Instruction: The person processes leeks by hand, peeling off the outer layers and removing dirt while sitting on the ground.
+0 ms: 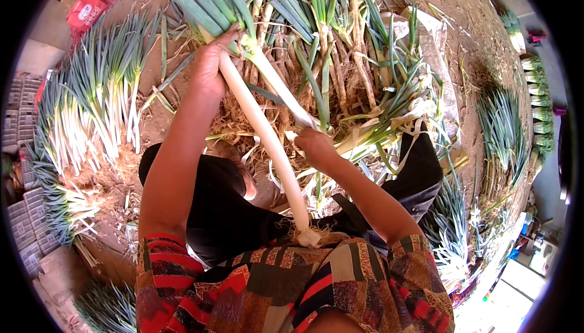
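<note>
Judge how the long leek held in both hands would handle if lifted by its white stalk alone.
The leek looks fairly stiff: its white shaft stays straight between left hand and right hand. The green leaves would probably flop. The loose outer skin may slip off under grip.

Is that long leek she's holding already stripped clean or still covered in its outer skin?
Partly stripped: the leek stalk is bare white, while the right hand pulls a loose skin strip.

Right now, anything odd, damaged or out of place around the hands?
Nothing damaged. The left hand grips a long white leek stalk near its green top; the right hand pulls a loose outer skin strip off it. Peeled husks litter the ground, beside sorted leeks. A red packet lies apart at upper left.
</note>
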### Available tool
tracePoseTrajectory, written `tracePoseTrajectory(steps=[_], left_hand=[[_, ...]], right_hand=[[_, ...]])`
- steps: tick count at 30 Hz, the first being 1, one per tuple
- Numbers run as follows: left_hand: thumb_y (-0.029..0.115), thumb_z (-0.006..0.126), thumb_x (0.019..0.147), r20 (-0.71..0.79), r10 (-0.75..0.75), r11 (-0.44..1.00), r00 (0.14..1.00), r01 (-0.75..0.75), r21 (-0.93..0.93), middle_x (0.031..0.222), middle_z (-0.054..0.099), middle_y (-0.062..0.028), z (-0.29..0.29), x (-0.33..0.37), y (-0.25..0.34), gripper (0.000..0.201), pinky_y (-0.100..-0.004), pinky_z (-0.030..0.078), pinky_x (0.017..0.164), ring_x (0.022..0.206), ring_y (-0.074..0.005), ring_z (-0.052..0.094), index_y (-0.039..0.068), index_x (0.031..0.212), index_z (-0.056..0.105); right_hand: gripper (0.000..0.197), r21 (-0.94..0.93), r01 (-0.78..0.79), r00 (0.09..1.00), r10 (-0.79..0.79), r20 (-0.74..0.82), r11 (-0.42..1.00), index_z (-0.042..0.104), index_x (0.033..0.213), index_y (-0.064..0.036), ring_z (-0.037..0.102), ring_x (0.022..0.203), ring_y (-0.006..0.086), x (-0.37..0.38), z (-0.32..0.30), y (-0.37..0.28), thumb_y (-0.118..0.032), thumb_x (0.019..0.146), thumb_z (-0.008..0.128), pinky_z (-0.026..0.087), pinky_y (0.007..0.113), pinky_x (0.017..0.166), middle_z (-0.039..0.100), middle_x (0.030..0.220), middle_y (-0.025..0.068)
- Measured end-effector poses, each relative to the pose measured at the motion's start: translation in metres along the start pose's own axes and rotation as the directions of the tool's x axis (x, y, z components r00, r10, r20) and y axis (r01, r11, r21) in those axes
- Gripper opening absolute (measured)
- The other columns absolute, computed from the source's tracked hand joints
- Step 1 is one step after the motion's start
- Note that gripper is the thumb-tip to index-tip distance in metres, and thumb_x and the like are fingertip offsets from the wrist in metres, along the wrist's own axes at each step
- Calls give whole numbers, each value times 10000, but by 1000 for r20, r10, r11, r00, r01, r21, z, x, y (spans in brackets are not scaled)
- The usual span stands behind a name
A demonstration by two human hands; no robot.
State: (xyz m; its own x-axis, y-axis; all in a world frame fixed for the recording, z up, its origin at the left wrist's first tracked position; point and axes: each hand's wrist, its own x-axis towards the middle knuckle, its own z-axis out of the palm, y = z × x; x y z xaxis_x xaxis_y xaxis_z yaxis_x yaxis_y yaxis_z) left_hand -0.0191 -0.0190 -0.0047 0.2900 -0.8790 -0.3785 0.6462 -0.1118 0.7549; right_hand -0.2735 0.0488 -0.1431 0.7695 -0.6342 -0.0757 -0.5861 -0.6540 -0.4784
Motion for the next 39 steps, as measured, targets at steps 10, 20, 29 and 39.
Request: tracePoseTrajectory(steps=[10, 20, 29, 39], left_hand=[[81, 661, 757, -147, 203, 965, 968, -223, -135, 951, 581, -94, -11, 4, 33, 322, -256, 468, 587, 717, -172, 542, 60, 1057, 546], [59, 601, 787, 383, 258, 929, 887, -120, -349, 818, 570, -66, -41, 33, 40, 240, -205, 334, 407, 486, -87, 414, 56, 1013, 522], [250, 688, 780, -98, 15, 1000, 995, -16, -8, 1051, 593, -162, -20, 17, 16, 331, -241, 479, 516, 645, -137, 559, 65, 994, 517], [164, 633, 818, 147, 206, 973, 967, -187, -136, 690, 567, -64, -38, 12, 61, 223, -182, 340, 331, 403, -39, 377, -16, 890, 522]], right_hand=[[211, 349, -669, 691, 374, 619, 656, 630, 787, -41, 602, 647, 188, -89, -19, 81, -218, 692, 696, 497, 304, 635, 638, 708, 75], [499, 655, -227, 962, 269, 37, 721, 484, 1208, -38, 558, 947, 199, 33, -87, -6, -226, 784, 666, 457, 345, 866, 572, 1050, 140], [245, 290, -70, 844, 211, -493, 955, 595, 975, -11, 557, 471, 174, 62, -94, -65, -230, 870, 565, 494, 323, 458, 616, 660, 105], [209, 242, -306, 951, 310, 23, 921, 641, 986, -56, 539, 502, 151, -19, -50, 11, -174, 910, 487, 463, 286, 438, 592, 665, 86]])
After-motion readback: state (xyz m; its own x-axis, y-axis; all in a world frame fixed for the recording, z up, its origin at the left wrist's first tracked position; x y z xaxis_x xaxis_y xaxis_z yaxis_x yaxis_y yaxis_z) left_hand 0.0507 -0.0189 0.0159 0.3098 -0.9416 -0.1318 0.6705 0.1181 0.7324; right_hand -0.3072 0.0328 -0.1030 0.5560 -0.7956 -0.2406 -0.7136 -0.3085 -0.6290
